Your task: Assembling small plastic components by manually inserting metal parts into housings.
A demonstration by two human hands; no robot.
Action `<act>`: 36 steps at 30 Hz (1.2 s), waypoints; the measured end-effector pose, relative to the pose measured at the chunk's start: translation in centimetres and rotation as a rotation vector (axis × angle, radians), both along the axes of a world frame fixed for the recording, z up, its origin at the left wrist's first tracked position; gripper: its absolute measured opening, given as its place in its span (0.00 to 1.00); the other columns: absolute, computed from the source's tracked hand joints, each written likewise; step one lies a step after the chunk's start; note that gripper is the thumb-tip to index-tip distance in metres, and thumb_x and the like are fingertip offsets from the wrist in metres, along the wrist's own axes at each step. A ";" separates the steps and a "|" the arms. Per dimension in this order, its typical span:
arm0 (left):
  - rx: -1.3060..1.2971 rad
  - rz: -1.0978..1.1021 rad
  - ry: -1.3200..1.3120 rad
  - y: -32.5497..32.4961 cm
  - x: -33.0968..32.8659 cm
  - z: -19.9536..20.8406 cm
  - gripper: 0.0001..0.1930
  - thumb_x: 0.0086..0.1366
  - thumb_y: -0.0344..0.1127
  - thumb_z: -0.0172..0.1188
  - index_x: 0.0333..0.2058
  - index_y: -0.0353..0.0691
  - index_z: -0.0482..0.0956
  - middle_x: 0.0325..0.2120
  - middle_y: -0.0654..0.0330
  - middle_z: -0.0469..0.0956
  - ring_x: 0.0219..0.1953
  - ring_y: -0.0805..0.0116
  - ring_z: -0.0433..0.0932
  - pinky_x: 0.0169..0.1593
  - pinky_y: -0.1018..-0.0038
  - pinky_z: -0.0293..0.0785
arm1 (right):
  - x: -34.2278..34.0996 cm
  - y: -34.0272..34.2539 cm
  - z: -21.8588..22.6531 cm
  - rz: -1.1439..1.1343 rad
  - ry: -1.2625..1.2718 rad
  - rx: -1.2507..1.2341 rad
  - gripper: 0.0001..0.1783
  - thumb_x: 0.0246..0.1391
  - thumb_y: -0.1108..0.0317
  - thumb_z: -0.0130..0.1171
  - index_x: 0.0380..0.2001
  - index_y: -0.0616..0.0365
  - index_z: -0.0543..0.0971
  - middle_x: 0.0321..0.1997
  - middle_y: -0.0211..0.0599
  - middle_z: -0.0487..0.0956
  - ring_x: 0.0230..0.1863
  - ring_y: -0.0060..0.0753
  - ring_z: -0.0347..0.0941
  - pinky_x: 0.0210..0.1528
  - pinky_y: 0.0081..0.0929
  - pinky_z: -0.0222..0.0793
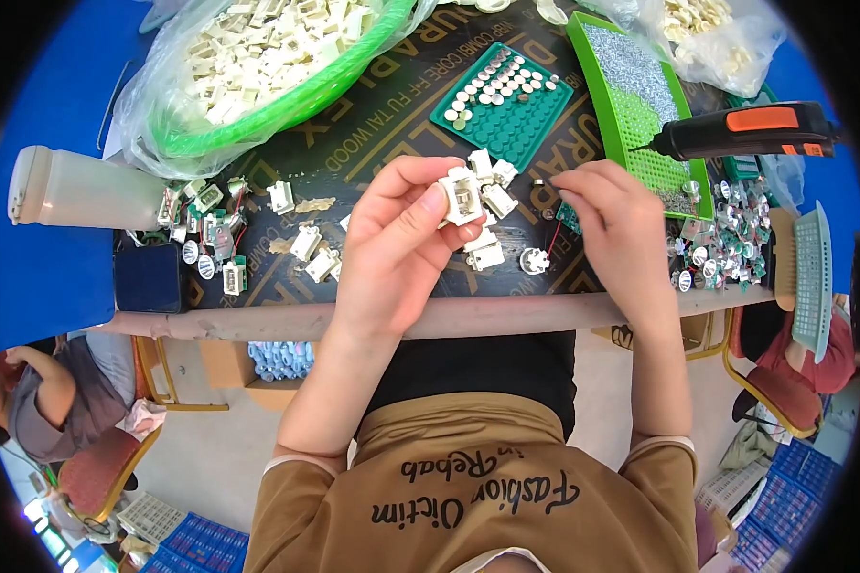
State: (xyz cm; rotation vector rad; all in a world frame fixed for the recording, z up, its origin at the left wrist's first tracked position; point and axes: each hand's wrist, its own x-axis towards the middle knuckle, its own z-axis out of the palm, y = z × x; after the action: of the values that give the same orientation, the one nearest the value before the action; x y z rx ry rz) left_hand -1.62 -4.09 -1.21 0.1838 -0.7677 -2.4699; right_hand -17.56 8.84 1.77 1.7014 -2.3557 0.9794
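At the left, a translucent container (81, 189) is set near a dark rectangular object (149, 279); lower down, light-blue items (283, 359) are held in a cardboard box (225, 365); at both sides, other people (50, 390) and red-brown chairs (98, 473) are shown, and blue trays (201, 546) are seen toward the lower corners

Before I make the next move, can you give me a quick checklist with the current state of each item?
1. Left hand has a grip on the white housing: ok, pinched between thumb and fingers.
2. Right hand is free: cannot tell, its fingertips are beside the small green circuit board.
3. Silver discs are at hand: ok, several lie in the teal tray.
4. Teal tray is full: not ok, many pockets are bare.
5. Black-and-orange power tool is apart from both hands: ok.
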 end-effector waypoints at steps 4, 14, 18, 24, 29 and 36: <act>-0.005 -0.051 0.018 -0.2 -0.1 -0.1 0.11 0.64 0.29 0.48 0.45 0.33 0.69 0.37 0.53 0.72 0.38 0.66 0.70 0.37 0.75 0.68 | -0.1 -1.1 -0.8 -0.044 0.157 0.038 0.03 0.43 0.78 0.57 0.25 0.60 0.77 0.25 0.37 0.75 0.28 0.41 0.72 0.31 0.32 0.68; 0.000 -0.093 -0.017 0.0 -0.1 -0.1 0.11 0.64 0.30 0.49 0.44 0.34 0.70 0.35 0.54 0.73 0.36 0.67 0.71 0.37 0.75 0.69 | 2.7 -2.0 2.4 0.129 0.070 -0.376 0.07 0.38 0.79 0.60 0.25 0.60 0.77 0.25 0.35 0.75 0.25 0.36 0.72 0.27 0.26 0.68; 0.025 -0.097 0.036 -0.1 -0.1 -0.4 0.10 0.64 0.29 0.51 0.44 0.33 0.69 0.39 0.54 0.75 0.38 0.69 0.77 0.41 0.75 0.76 | 4.2 -3.2 1.9 0.190 0.142 -0.421 0.08 0.37 0.81 0.61 0.26 0.62 0.78 0.26 0.37 0.75 0.26 0.34 0.71 0.27 0.24 0.66; 0.038 -0.058 0.021 0.0 0.1 -0.2 0.09 0.65 0.29 0.50 0.43 0.34 0.70 0.39 0.55 0.75 0.39 0.70 0.76 0.41 0.75 0.76 | 4.3 -3.6 0.5 0.202 0.425 -0.412 0.15 0.34 0.71 0.57 0.31 0.58 0.78 0.30 0.32 0.75 0.28 0.31 0.72 0.29 0.26 0.65; 0.027 0.001 -0.009 0.1 0.1 -0.2 0.09 0.65 0.29 0.50 0.42 0.33 0.71 0.39 0.55 0.75 0.40 0.70 0.76 0.41 0.75 0.76 | 5.0 -2.2 0.5 0.210 0.354 -0.220 0.20 0.38 0.75 0.54 0.41 0.58 0.77 0.37 0.34 0.75 0.35 0.35 0.71 0.36 0.29 0.66; -0.020 -0.014 -0.002 -0.1 -0.1 -0.3 0.10 0.65 0.29 0.50 0.43 0.32 0.70 0.37 0.53 0.75 0.37 0.68 0.74 0.39 0.76 0.73 | 2.2 -0.8 0.7 -0.017 -0.228 -0.184 0.16 0.44 0.81 0.54 0.39 0.56 0.77 0.35 0.41 0.75 0.35 0.40 0.72 0.37 0.33 0.67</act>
State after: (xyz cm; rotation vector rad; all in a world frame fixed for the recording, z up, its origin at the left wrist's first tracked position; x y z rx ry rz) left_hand -1.69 -4.18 -1.53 0.1740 -0.7970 -2.4750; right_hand -15.39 8.07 2.49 1.5741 -2.3166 1.4074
